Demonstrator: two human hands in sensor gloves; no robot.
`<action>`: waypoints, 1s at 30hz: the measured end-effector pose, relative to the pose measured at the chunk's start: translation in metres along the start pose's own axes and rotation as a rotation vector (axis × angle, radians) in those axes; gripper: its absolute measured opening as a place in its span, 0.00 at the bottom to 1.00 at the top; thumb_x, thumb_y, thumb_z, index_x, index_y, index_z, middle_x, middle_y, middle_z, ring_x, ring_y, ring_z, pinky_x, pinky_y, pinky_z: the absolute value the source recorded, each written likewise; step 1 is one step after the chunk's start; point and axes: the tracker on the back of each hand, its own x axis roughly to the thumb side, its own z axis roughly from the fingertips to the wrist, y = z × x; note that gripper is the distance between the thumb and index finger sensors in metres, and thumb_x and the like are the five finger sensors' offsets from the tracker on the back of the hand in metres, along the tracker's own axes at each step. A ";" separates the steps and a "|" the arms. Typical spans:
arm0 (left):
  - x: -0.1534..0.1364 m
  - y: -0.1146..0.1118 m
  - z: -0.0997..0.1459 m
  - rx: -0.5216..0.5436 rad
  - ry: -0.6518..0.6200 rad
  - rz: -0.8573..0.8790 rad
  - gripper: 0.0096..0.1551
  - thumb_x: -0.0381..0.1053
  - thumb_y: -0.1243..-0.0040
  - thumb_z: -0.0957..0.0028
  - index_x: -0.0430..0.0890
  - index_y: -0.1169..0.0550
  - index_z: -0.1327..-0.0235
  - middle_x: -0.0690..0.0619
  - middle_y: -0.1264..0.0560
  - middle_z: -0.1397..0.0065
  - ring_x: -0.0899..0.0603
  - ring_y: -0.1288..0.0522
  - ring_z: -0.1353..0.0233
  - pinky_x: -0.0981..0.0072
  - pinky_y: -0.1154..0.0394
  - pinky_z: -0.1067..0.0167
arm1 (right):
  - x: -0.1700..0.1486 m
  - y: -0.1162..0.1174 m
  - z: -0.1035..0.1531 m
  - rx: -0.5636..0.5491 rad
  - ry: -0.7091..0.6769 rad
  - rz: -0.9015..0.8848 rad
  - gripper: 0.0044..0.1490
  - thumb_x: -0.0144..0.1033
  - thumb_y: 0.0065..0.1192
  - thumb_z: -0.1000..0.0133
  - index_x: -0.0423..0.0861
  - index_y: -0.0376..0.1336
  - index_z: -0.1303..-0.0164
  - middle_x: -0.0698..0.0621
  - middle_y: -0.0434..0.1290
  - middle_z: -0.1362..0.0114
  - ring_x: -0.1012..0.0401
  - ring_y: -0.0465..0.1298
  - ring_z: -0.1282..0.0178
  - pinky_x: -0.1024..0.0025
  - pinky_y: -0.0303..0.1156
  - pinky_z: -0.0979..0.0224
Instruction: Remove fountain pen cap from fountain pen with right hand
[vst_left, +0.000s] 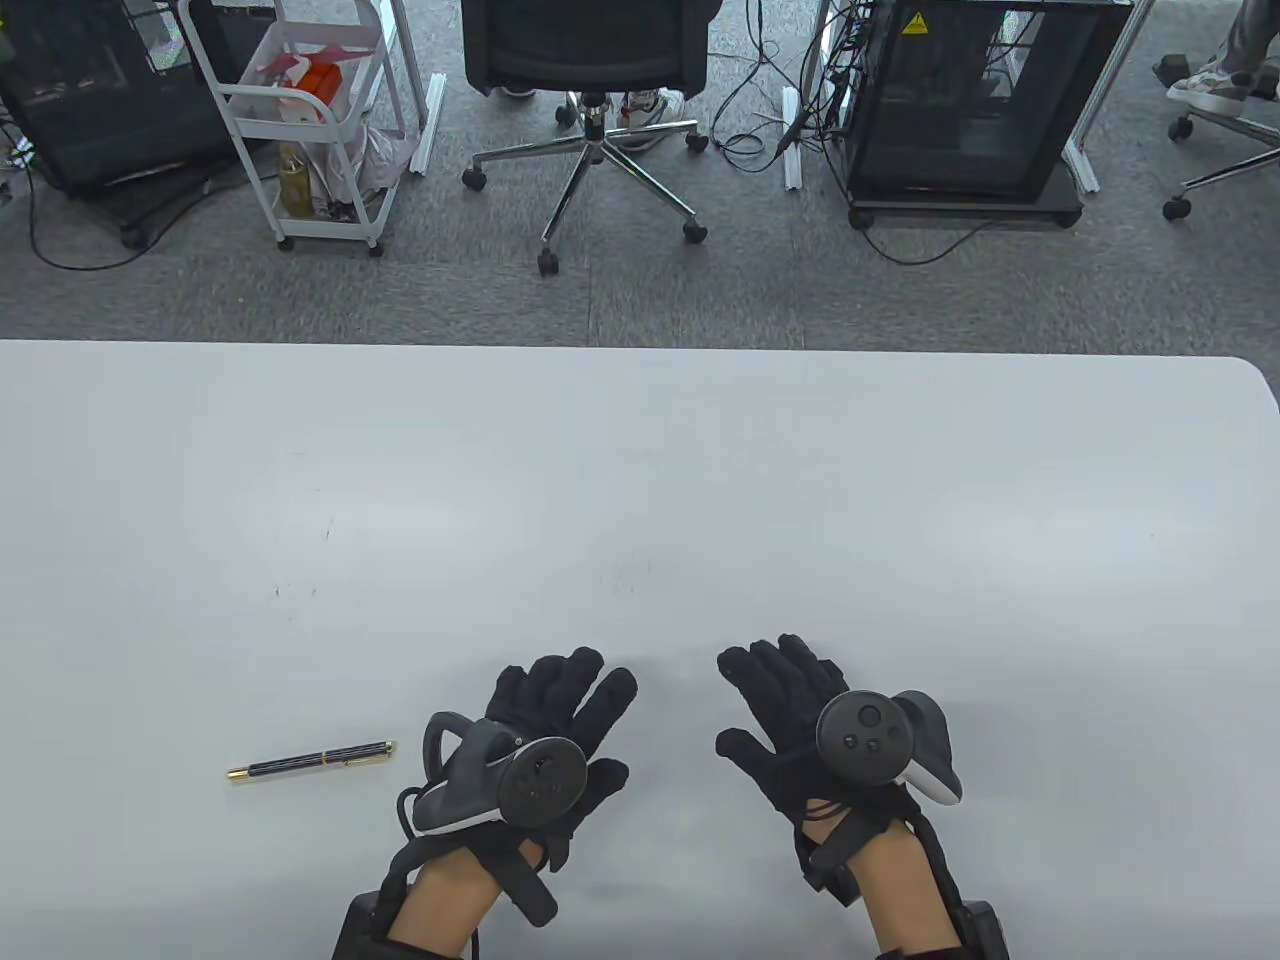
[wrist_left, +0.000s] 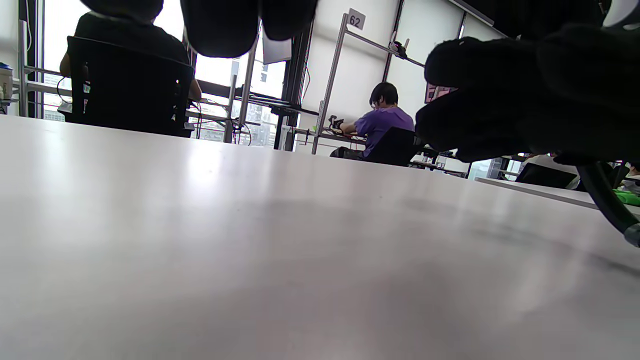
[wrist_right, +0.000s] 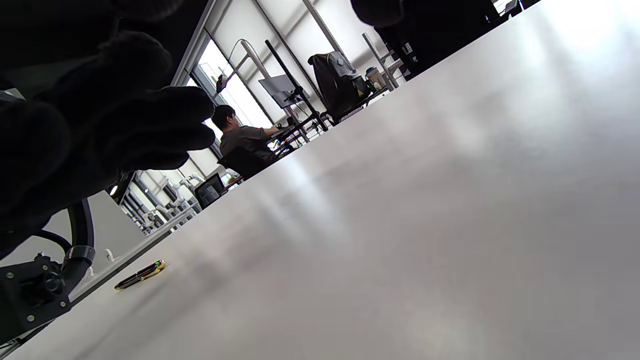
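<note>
A black fountain pen with gold trim lies capped on the white table, near the front edge at the left. It also shows small in the right wrist view. My left hand lies open just right of the pen, fingers spread, holding nothing. My right hand lies open further right, palm down, empty. The left wrist view shows only gloved fingers above bare table.
Beyond the table's far edge stand an office chair, a white cart and a black cabinet on the grey carpet.
</note>
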 end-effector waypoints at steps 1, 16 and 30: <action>0.000 0.000 0.000 0.000 0.000 0.003 0.45 0.72 0.62 0.62 0.61 0.53 0.30 0.42 0.45 0.18 0.29 0.38 0.20 0.24 0.41 0.34 | 0.000 0.000 -0.001 0.001 -0.003 -0.003 0.48 0.67 0.46 0.43 0.57 0.38 0.17 0.33 0.47 0.14 0.33 0.42 0.15 0.28 0.38 0.22; 0.007 -0.010 -0.002 -0.074 -0.063 -0.026 0.45 0.71 0.61 0.62 0.61 0.53 0.30 0.42 0.43 0.18 0.30 0.33 0.22 0.27 0.38 0.35 | -0.001 0.002 -0.001 0.011 0.008 -0.023 0.48 0.66 0.46 0.43 0.57 0.39 0.17 0.33 0.49 0.15 0.33 0.44 0.16 0.28 0.39 0.22; 0.004 -0.009 0.001 -0.063 -0.038 -0.030 0.44 0.70 0.58 0.62 0.61 0.51 0.30 0.42 0.39 0.20 0.31 0.30 0.24 0.28 0.37 0.35 | 0.007 0.003 0.001 0.013 -0.008 -0.038 0.47 0.65 0.47 0.42 0.56 0.41 0.17 0.32 0.50 0.15 0.33 0.45 0.16 0.28 0.40 0.22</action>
